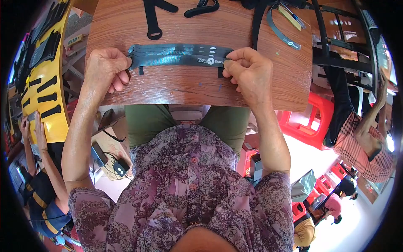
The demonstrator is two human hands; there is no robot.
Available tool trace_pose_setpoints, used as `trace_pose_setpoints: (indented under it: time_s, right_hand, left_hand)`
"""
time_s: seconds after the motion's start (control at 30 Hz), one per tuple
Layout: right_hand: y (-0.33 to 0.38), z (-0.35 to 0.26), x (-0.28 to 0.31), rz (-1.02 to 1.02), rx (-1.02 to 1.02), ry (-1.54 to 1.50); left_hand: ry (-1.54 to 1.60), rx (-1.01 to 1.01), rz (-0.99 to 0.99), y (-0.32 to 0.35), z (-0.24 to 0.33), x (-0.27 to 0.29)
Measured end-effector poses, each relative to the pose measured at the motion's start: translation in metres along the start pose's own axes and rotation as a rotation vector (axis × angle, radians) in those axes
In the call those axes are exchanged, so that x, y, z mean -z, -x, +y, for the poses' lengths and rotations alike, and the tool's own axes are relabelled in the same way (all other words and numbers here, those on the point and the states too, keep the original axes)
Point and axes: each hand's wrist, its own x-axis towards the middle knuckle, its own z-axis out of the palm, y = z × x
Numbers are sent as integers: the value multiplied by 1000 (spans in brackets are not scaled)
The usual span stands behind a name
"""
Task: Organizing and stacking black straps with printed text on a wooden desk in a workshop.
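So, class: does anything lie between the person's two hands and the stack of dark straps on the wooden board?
Nothing visible does. The left hand and the right hand each already grip an end of the stack of dark straps lying flat on the wooden board.

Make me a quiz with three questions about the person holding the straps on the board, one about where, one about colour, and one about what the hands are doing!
1. Where does the bundle of straps lie?
A. on the wooden board
B. on the red stool
C. on the yellow panel

2. What colour are the straps in the bundle?
A. white
B. dark grey to black
C. orange

3. What are the hands doing?
A. both lifted off the board
B. only one touches the bundle
C. left hand and right hand each pinch one end

Answers: 1 A, the bundle lies flat on the brown wood grain. 2 B, the stacked straps look dark. 3 C, fingers close on the bundle's two ends.
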Motion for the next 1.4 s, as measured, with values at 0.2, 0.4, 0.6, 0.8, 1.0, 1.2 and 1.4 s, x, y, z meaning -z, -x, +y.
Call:
trace_pose_setpoints:
  time_s: [0.2,0.4,0.6,0.8,1.0,1.2,1.4]
  right_hand:
    - [0,1,-2,-22,0,-22]
    - [3,-2,-1,-16,-53,-95]
    - [4,-8,-1,-11,-83,-89]
    - [4,-10,-3,-16,-70,-88]
    - [3,-7,-3,0,-39,-44]
    - [1,0,-4,30,13,16]
    - [3,3,-3,81,35,49]
  left_hand:
    - [-14,8,4,3,-1,0]
    - [-25,3,-20,2,2,1]
    - [-44,-2,5,2,3,1]
    - [-74,-6,26,4,4,1]
    - [-118,-14,47,5,5,-2]
    - [-110,-36,70,6,6,-5]
    - [-51,-136,87,3,-1,-7]
